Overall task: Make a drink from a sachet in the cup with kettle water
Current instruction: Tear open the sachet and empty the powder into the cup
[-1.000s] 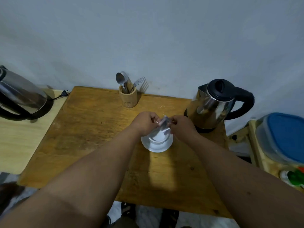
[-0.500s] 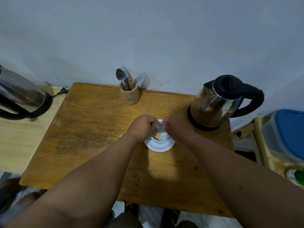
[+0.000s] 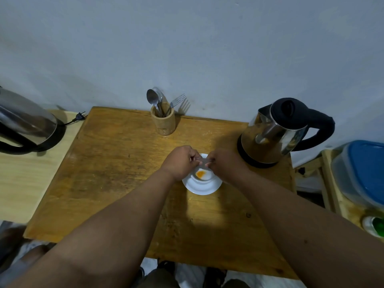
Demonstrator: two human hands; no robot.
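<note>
Orange powder [image 3: 200,174] now lies in the cup [image 3: 202,175], where we saw none a second ago. Our left hand [image 3: 182,161] and right hand [image 3: 223,163] pinch the sachet [image 3: 204,161] above it. We judge kettle [image 3: 274,132] water comes next.

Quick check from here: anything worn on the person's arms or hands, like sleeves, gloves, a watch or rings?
Nothing visible. The left hand and right hand are bare, with no gloves, and both forearms are uncovered up to the frame edge: no sleeves, watch or bands. Rings cannot be ruled out.
</note>
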